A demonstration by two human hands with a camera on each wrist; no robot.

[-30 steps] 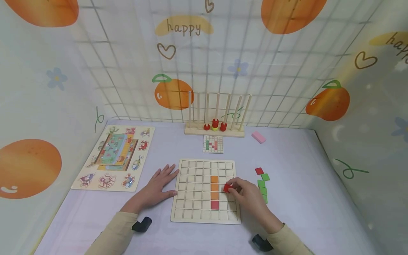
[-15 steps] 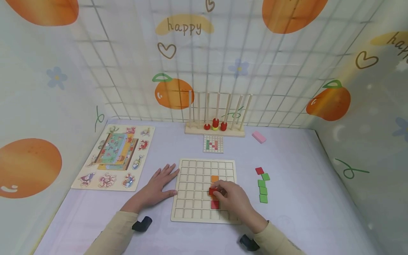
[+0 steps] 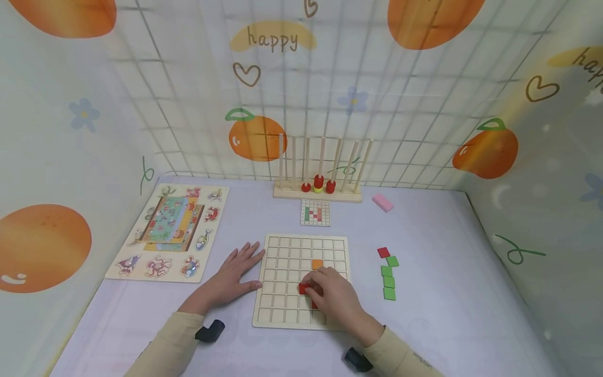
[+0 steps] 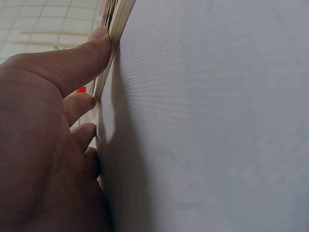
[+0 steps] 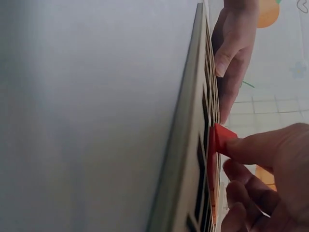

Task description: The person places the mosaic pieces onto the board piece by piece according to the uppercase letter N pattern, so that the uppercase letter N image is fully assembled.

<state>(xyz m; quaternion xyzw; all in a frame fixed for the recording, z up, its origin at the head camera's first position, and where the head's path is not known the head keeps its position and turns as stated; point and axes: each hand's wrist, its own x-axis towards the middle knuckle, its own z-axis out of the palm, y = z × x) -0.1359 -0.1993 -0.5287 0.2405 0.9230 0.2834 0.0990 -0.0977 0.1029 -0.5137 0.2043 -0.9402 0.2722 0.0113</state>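
In the head view, a square wooden grid board lies on the table. My right hand is over it, pinching a red square tile between thumb and fingers, at a cell left of the coloured column. The right wrist view shows the red tile tilted, one edge at the board. An orange tile sits in the column; a red tile lower down is partly covered by my hand, which hides the tiles between. My left hand lies flat with fingers spread, thumb and fingertips touching the board's left edge.
Right of the board lie a loose red tile and several green tiles. Behind it are a small pattern card, a peg stand with beads and a pink block. A picture puzzle board lies at left.
My right hand has carried the red tile leftward across the board, past the orange column, and lowered it to a cell left of it. My left hand has stayed still.
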